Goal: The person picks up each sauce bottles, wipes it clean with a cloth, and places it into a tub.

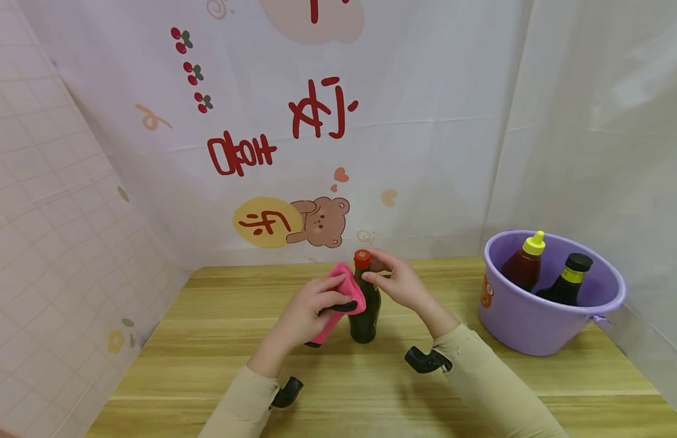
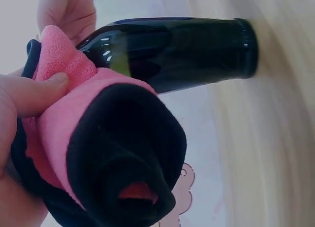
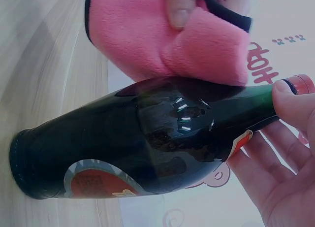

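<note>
A dark green glass bottle (image 1: pixel 364 319) with a red cap (image 1: pixel 362 258) stands upright on the wooden table. My right hand (image 1: pixel 398 281) holds it by the neck, thumb just below the cap and fingers behind, as the right wrist view shows. A red label (image 3: pixel 96 181) shows low on the bottle's side. My left hand (image 1: pixel 312 307) grips a pink cloth (image 1: pixel 329 322) with black edging, bunched and folded. The cloth lies against the bottle's shoulder in the right wrist view. In the left wrist view the cloth (image 2: pixel 74 113) covers part of the bottle (image 2: pixel 187 54).
On the table's right stands a purple bucket (image 1: pixel 527 325). Inside it are a bottle with a yellow nozzle cap (image 1: pixel 534 243) and a dark bottle with a black cap (image 1: pixel 579 263). Behind the wooden table (image 1: pixel 207 365) hangs a white printed sheet (image 1: pixel 426 152).
</note>
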The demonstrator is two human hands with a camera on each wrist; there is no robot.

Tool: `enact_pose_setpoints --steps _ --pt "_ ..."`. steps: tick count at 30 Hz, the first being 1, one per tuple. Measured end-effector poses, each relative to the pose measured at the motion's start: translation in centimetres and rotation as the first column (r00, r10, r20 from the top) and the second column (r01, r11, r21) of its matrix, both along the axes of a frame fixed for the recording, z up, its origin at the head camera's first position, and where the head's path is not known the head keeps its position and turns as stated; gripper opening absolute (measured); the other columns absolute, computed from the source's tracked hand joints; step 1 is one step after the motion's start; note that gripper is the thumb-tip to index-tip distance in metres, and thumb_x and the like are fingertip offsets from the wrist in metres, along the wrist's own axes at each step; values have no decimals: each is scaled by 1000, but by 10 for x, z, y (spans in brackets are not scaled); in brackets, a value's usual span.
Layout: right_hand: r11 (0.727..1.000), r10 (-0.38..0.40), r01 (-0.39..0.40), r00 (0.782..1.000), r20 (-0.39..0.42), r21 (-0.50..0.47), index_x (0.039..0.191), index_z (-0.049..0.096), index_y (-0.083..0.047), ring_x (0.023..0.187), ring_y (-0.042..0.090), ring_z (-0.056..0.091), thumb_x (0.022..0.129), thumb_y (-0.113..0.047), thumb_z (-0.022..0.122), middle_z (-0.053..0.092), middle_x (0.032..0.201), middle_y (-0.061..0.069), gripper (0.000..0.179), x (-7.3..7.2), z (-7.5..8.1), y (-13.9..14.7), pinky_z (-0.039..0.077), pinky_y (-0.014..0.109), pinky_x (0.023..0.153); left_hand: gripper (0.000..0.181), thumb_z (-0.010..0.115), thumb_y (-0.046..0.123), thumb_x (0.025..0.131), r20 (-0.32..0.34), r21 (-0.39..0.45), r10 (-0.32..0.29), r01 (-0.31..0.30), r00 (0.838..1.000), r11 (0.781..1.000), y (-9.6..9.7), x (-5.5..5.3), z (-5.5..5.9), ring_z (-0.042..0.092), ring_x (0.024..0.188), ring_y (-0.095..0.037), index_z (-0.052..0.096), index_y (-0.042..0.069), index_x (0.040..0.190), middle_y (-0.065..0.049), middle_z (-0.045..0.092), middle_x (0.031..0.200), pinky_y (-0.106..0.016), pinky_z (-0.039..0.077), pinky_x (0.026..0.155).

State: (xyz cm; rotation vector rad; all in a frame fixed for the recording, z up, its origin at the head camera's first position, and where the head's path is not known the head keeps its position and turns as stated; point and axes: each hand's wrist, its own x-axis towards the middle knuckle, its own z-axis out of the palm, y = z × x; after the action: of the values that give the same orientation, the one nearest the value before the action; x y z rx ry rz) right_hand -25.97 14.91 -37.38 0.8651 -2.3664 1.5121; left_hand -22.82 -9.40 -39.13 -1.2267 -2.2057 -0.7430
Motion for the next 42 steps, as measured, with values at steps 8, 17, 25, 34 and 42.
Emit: enact_pose_setpoints --steps 8,17,25,34,42 --pt "1000 -4 4 1000 4 -8 137 56 -2 94 27 66 91 -6 70 70 108 13 48 1 1 -2 56 30 67 27 83 0 77 5 3 4 -4 1000 1000 -7 6 -18 61 115 -33 78 14 99 -13 64 130 -45 54 92" --pt "1000 -6 6 1000 2 -2 137 56 -1 94 27 66 92 -6 70 70 108 13 47 1 -1 0 56 30 67 29 80 -6 76 68 20 -2 1 998 1000 -12 8 -36 61 116 -33 78 12 99 -14 64 128 -45 54 92" --pt "1000 -20 20 1000 -1 -1 136 56 -2 93 26 66 92 -7 70 70 107 12 47 2 1 0 56 30 68 31 76 -10 76 120 10 -6 5 993 1000 -14 6 -48 62 114 -32 79 12 98 -14 65 127 -45 54 92" --pt "1000 -22 22 1000 -2 -1 136 57 -2 92 25 66 92 -7 70 70 106 12 47 1 1 -1 55 30 67 28 77 -6 79 178 -53 -16 26 984 998 -12 0 -55 62 116 -32 79 15 98 -14 67 124 -46 52 96" --pt "1000 -22 22 1000 -4 8 136 57 -3 92 25 66 92 -7 70 70 107 11 46 2 1 0 56 31 67 21 79 -3 80 187 -101 -47 66 981 993 -7 -2 -59 63 114 -30 79 11 96 -11 72 110 -44 52 96"
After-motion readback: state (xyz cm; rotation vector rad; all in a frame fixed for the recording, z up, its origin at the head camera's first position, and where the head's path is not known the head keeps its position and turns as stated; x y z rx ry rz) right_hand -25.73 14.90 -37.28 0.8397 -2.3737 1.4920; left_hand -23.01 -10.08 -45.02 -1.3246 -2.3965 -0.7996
